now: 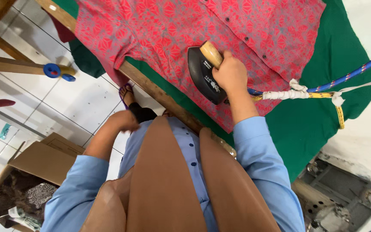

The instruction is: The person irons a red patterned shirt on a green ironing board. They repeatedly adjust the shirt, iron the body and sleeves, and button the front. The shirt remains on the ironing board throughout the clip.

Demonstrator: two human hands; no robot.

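A heavy black iron with a pale wooden handle [205,73] rests sole-down on a red patterned button-up shirt [185,30], spread flat over the green cloth-covered worktop [318,116] so the fabric lies smooth under it. The right hand [229,74] has its grip closed around the handle, wrist above for downward pressure. The left hand [123,120] hangs loosely curled and empty beside the worktop's wooden edge. A blue braided cord [357,71] trails off right; an open cardboard box [35,167] sits on the tiled floor.

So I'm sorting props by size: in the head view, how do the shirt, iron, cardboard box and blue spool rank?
1. Shirt
2. Cardboard box, nearer the camera and partly cut off, so less sure
3. Iron
4. Blue spool
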